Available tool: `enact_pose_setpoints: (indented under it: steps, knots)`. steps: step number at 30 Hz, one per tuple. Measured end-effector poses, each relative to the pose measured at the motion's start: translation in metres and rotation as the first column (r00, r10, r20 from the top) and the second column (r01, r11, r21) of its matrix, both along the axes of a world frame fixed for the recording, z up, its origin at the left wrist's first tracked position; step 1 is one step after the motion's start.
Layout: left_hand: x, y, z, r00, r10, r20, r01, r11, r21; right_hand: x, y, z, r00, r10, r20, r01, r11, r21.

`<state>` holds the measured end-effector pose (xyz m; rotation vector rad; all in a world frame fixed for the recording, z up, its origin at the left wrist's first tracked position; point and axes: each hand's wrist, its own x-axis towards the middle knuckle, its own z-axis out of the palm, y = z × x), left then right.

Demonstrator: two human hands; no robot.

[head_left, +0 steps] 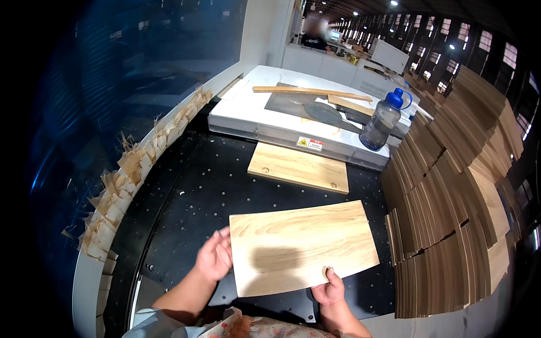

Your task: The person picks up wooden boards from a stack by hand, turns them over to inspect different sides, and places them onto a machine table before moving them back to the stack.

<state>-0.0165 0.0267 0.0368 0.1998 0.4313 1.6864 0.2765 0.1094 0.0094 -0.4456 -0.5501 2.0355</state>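
Holding the wooden board (pixel 304 231), not yet set down, above the tabletop (pixel 189 203), we clamp it with our right hand (pixel 329 290) at 5 o'clock; our left hand (pixel 214 258) grips unclearly. A second board (pixel 298 164), already recessed, lies at 12 o'clock.

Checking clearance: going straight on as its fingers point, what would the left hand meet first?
Probably the near wooden panel, at its left edge; depth is unclear, so the left hand might slip underneath.
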Motion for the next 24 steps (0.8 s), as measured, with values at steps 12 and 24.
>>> enact_pose_setpoints:
  steps: [12,24]
  knots:
    - [-0.042,0.201,0.012,-0.697,-0.285,-0.658,-0.321,0.945,-0.07,0.01,0.005,0.016,0.978,-0.097,-0.183,0.096,0.995,-0.017]
    - [-0.021,0.125,-0.012,-0.662,-0.218,-0.717,-0.306,0.952,-0.007,0.011,0.006,0.014,0.982,-0.068,-0.174,0.081,0.994,0.071]
